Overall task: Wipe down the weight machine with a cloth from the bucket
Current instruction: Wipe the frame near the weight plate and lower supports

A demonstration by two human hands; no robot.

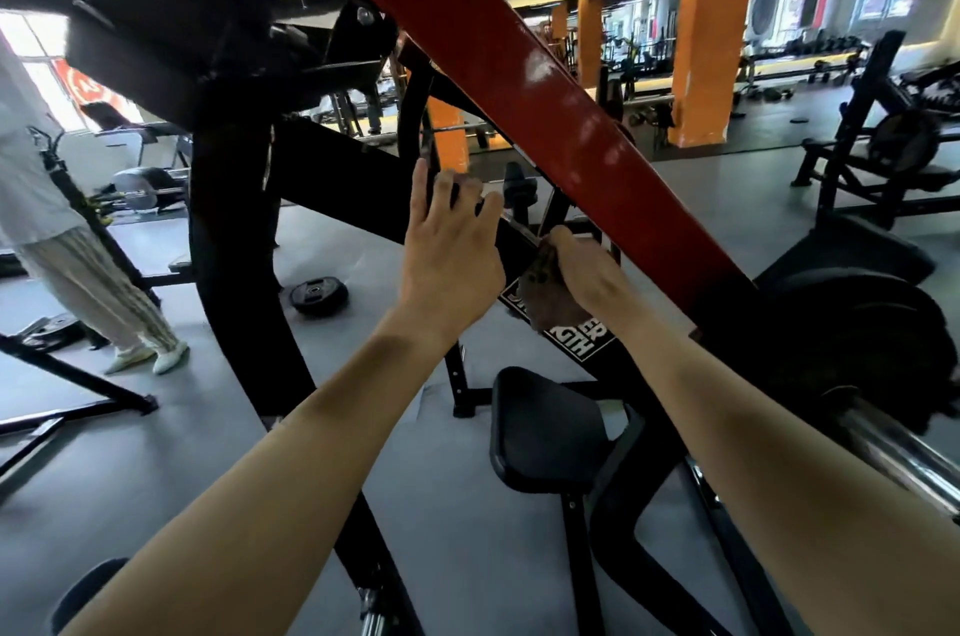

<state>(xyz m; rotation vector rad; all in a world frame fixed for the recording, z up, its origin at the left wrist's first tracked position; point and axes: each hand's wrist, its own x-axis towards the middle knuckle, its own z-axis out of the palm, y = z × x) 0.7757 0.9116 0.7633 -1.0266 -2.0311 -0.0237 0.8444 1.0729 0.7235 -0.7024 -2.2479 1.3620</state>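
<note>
Brown cloth (543, 289) is bunched under my right hand (584, 271), whose fingers are clenched round it. It is pressed onto the black frame bar (348, 175) of the weight machine, just under the red beam (519, 79). That bar runs parallel to the beam, sloping from upper left down to lower right, so I judge that any wiping stroke has to follow the same slant.

The cloth sits just above the white-lettered label (587, 336) stuck on the bar. More of the bar lies up the slope, on the same underside of the beam, towards my left hand (449, 250). The left hand holds nothing. Its fingers are spread, with the index finger straight and the other tips laid on the bar, further from the beam than the right hand.

The right hand is the nearer one to the beam and carries the cloth. I read the next pass as its job, sliding along the bar while the left hand steadies. I see no bucket here.
</note>
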